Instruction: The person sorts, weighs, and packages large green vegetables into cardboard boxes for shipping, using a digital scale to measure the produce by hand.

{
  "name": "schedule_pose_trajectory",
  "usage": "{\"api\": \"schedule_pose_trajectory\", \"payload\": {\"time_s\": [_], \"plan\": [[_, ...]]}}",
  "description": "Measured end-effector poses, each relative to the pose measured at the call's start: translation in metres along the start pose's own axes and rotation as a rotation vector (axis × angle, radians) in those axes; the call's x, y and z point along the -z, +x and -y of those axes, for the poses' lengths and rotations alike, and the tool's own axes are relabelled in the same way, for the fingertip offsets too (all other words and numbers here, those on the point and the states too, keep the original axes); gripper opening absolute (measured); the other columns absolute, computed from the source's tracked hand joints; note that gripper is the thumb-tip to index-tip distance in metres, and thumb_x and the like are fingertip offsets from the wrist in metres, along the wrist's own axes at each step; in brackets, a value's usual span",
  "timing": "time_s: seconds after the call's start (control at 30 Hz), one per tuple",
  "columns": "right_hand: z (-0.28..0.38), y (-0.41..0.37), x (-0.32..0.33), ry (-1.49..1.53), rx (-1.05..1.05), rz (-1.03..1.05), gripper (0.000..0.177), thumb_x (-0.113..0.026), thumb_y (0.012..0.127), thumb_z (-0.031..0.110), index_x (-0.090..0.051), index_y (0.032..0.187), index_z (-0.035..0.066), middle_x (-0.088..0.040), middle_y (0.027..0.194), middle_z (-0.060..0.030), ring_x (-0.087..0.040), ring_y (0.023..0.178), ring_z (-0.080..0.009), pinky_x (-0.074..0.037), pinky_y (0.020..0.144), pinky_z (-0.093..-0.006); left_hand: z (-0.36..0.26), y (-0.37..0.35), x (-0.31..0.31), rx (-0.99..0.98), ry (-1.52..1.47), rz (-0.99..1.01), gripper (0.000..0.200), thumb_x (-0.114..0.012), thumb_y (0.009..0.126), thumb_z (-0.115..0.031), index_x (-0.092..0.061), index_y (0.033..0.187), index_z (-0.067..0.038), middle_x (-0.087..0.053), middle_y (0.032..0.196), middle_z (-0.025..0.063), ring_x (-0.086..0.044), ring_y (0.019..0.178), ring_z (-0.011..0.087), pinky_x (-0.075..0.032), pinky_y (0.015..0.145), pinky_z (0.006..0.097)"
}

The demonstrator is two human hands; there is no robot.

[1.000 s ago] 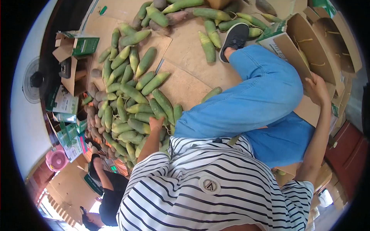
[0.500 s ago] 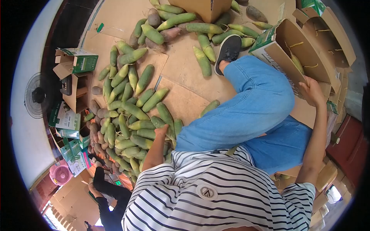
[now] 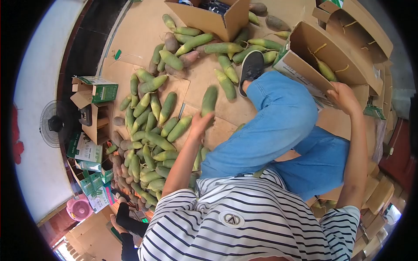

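My left hand [image 3: 203, 122] is closed around one end of a green radish [image 3: 209, 98], raised beside my bent knee. The pile of green radishes [image 3: 159, 141] lies just left of that hand on the cardboard-covered floor. With my right hand [image 3: 345, 98] I grip the near edge of an open cardboard carton [image 3: 300, 78], green and white outside. Inside the carton sits a green radish [image 3: 325, 69], beside yellow cord handles. My right thumb and part of the fingers are hidden by the carton wall.
Reddish-brown root vegetables [image 3: 123, 168] lie left of the radishes. An open carton [image 3: 213, 17] with items inside stands at the top, and another open carton [image 3: 355, 30] at the right. A fan [image 3: 54, 123] and a pink basin-like object [image 3: 79, 209] are at the left. A co-worker's dark-clothed leg [image 3: 126, 222] shows lower left.
My left hand has risen from the pile and moved up and right with a green radish in it. My right hand stays on the carton edge. The whole view has shifted slightly.
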State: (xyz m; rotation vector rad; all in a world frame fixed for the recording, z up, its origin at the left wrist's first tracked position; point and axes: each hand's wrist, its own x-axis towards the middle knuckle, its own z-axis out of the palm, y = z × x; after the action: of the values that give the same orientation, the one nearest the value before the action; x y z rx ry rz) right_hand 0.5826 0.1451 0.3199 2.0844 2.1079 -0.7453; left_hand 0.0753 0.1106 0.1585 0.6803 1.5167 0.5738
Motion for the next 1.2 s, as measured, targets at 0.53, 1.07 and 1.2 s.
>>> {"api": "schedule_pose_trajectory", "payload": {"time_s": [0.53,1.07,1.2], "plan": [[0.002,-0.002,0.001,-0.013,-0.011,-0.021,0.023,-0.06,0.082,0.017,-0.06,0.099,0.001,-0.061,0.094,-0.0227,-0.056,0.094,-0.0388,-0.044,0.08,-0.0452,-0.214,-0.057,-0.212,-1.402,0.61,0.043,0.053,-0.069,0.074,-0.02,-0.049,0.121,-0.006,-0.047,0.123,0.0182,-0.054,0.104,0.036,-0.047,0.085,0.0408],[0.008,0.003,-0.007,0.101,-0.069,0.048,0.025,-0.054,0.084,0.013,-0.058,0.107,0.004,-0.061,0.096,-0.0206,-0.057,0.092,-0.0359,-0.044,0.08,-0.0399,0.188,-0.004,0.106,0.334,0.98,-0.172,0.065,-0.072,0.072,-0.034,-0.045,0.114,0.006,-0.055,0.113,0.0273,-0.056,0.104,0.0379,-0.047,0.089,0.0418],[0.003,0.006,-0.009,0.143,-0.091,0.063,0.027,-0.054,0.084,0.013,-0.058,0.109,0.003,-0.061,0.099,-0.021,-0.057,0.094,-0.0361,-0.044,0.082,-0.0396,0.217,-0.007,0.108,0.309,0.925,-0.232,0.076,-0.078,0.066,-0.037,-0.045,0.119,0.007,-0.057,0.112,0.0274,-0.058,0.103,0.0363,-0.048,0.086,0.0397]]}}
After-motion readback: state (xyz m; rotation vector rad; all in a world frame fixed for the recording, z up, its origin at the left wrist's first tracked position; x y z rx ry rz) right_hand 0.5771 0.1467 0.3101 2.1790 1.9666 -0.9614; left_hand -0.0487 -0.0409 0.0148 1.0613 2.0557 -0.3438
